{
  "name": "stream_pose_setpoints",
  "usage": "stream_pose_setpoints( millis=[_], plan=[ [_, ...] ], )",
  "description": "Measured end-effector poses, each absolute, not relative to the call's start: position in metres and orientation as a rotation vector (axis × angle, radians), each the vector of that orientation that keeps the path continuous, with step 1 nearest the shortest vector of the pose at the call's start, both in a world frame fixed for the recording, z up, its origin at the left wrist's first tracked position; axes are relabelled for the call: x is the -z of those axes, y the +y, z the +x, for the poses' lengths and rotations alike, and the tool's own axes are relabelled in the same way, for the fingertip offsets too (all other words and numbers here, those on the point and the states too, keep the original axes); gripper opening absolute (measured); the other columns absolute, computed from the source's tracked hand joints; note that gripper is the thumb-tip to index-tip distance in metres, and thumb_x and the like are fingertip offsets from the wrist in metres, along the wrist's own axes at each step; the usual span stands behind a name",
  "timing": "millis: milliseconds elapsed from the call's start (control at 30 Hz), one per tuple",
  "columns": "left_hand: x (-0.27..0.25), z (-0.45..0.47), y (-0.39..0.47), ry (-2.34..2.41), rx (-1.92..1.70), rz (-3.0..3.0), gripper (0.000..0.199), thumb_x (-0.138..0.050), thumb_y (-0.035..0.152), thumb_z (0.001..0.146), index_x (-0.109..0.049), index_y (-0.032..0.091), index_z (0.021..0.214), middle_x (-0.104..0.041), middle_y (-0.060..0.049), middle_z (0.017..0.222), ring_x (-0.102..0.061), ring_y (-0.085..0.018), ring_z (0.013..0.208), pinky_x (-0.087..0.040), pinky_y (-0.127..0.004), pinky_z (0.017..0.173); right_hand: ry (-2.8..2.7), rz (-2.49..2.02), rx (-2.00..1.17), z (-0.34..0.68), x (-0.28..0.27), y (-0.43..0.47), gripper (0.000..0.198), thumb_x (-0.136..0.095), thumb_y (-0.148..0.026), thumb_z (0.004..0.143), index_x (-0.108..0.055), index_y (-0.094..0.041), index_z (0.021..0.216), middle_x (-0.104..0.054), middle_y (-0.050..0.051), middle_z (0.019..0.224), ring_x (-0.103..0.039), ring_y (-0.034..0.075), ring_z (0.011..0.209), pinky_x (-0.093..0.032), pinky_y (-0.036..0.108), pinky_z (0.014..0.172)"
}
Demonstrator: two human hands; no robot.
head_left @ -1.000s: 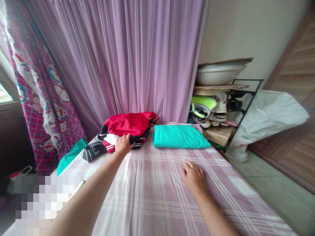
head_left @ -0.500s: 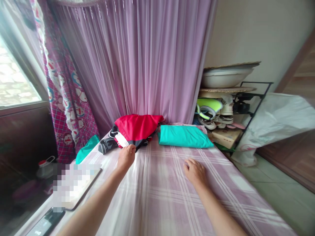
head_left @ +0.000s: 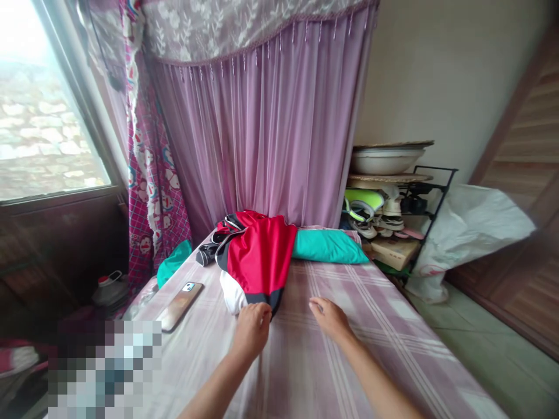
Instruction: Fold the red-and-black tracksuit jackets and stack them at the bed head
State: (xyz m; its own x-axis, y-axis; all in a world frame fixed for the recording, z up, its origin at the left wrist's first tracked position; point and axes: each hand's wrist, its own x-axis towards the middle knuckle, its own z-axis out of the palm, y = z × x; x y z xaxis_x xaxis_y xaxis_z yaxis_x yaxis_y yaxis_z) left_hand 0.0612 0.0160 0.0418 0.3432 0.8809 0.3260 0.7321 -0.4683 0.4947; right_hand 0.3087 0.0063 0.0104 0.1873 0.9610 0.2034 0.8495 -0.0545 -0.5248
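Observation:
A red garment [head_left: 261, 259] with black and white parts lies loosely spread over the pink-and-white checked cloth [head_left: 301, 361]. Its near, black-edged end is pinched in my left hand [head_left: 253, 327], which is closed on it. My right hand [head_left: 331, 319] hovers low over the cloth, to the right of the garment and apart from it, fingers loosely extended with nothing in them. Behind my right hand, a folded teal cloth [head_left: 329, 245] rests at the far edge, partly covered by the garment on its left side.
A phone [head_left: 181, 306] lies on the checked cloth at left. More teal fabric [head_left: 174, 262] hangs at the left edge. Purple curtains [head_left: 279, 128] close off the back. At right stand a rack [head_left: 430, 218] with shoes and a basin [head_left: 386, 161], and a white plastic bag [head_left: 471, 227].
My left hand has drawn the red garment toward me and to the right, stretching it out over part of the teal cloth. My right hand stays near the same spot. The view has tilted up.

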Motion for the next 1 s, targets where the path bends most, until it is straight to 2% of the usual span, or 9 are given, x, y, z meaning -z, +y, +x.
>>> stream_pose_setpoints(
  millis=[167,300,400,533,667,800,900,1000],
  plan=[
    [-0.042,0.071,-0.005,1.372,-0.752,2.342,0.020,-0.047,0.019,0.087,-0.066,0.022,0.083,-0.072,-0.007,0.082,-0.066,-0.024,0.085,-0.043,-0.035,0.078,-1.672,-1.917,-0.383,0.292,-0.031,0.002,0.041,-0.038,-0.040,0.096,-0.075,-0.024,0.104,-0.076,0.006,0.108,-0.069,0.022,0.104,-0.049,0.029,0.087],
    [-0.040,0.072,-0.019,1.358,-0.716,2.323,0.020,-0.048,0.016,0.085,-0.067,0.021,0.083,-0.073,-0.008,0.083,-0.065,-0.023,0.084,-0.043,-0.035,0.078,-1.676,-1.893,-0.494,0.279,-0.042,0.002,0.045,-0.039,-0.047,0.095,-0.076,-0.022,0.089,-0.077,0.005,0.087,-0.070,0.020,0.086,-0.047,0.025,0.072],
    [-0.040,0.077,-0.034,1.299,-0.673,2.348,0.019,-0.050,0.017,0.085,-0.069,0.021,0.084,-0.073,-0.007,0.084,-0.066,-0.023,0.085,-0.044,-0.033,0.078,-1.712,-1.868,-0.571,0.266,-0.044,0.003,0.038,-0.047,-0.043,0.090,-0.075,-0.020,0.080,-0.073,0.003,0.074,-0.066,0.018,0.073,-0.042,0.024,0.063],
    [-0.045,0.078,-0.041,1.131,-0.637,2.387,0.019,-0.052,0.018,0.086,-0.070,0.022,0.082,-0.074,-0.005,0.083,-0.067,-0.020,0.082,-0.046,-0.031,0.079,-1.736,-1.900,-0.579,0.261,-0.048,-0.001,0.022,-0.054,-0.027,0.079,-0.075,-0.020,0.080,-0.070,0.000,0.067,-0.062,0.016,0.066,-0.038,0.023,0.059],
    [-0.056,0.048,-0.012,1.236,-0.854,2.362,0.017,-0.053,0.022,0.088,-0.069,0.022,0.095,-0.074,-0.006,0.096,-0.067,-0.022,0.093,-0.048,-0.033,0.087,-1.730,-2.003,-0.482,0.299,-0.057,-0.012,0.026,-0.049,-0.022,0.078,-0.075,-0.024,0.084,-0.072,0.001,0.073,-0.064,0.017,0.071,-0.037,0.024,0.061],
    [-0.061,0.002,0.032,1.644,-1.019,2.213,0.025,-0.056,0.023,0.087,-0.066,0.022,0.110,-0.070,-0.010,0.116,-0.064,-0.025,0.108,-0.048,-0.039,0.096,-1.622,-2.285,-0.343,0.376,-0.062,-0.029,0.034,-0.046,-0.027,0.082,-0.076,-0.026,0.098,-0.076,0.006,0.096,-0.068,0.023,0.086,-0.044,0.029,0.068],
    [-0.054,-0.019,0.054,1.818,-0.970,1.997,0.035,-0.059,0.028,0.087,-0.062,0.019,0.121,-0.065,-0.013,0.127,-0.061,-0.028,0.116,-0.044,-0.043,0.103,-1.334,-2.551,-0.149,0.420,-0.064,-0.039,0.042,-0.044,-0.025,0.085,-0.073,-0.025,0.116,-0.073,0.012,0.114,-0.068,0.030,0.096,-0.048,0.036,0.073],
    [-0.041,-0.019,0.068,1.835,-0.868,1.821,0.045,-0.060,0.034,0.088,-0.058,0.014,0.128,-0.065,-0.017,0.129,-0.064,-0.028,0.115,-0.046,-0.040,0.099,-1.290,-2.532,0.095,0.420,-0.067,-0.045,0.046,-0.042,-0.021,0.086,-0.068,-0.019,0.125,-0.068,0.015,0.124,-0.065,0.031,0.107,-0.049,0.039,0.082]
  ],
)
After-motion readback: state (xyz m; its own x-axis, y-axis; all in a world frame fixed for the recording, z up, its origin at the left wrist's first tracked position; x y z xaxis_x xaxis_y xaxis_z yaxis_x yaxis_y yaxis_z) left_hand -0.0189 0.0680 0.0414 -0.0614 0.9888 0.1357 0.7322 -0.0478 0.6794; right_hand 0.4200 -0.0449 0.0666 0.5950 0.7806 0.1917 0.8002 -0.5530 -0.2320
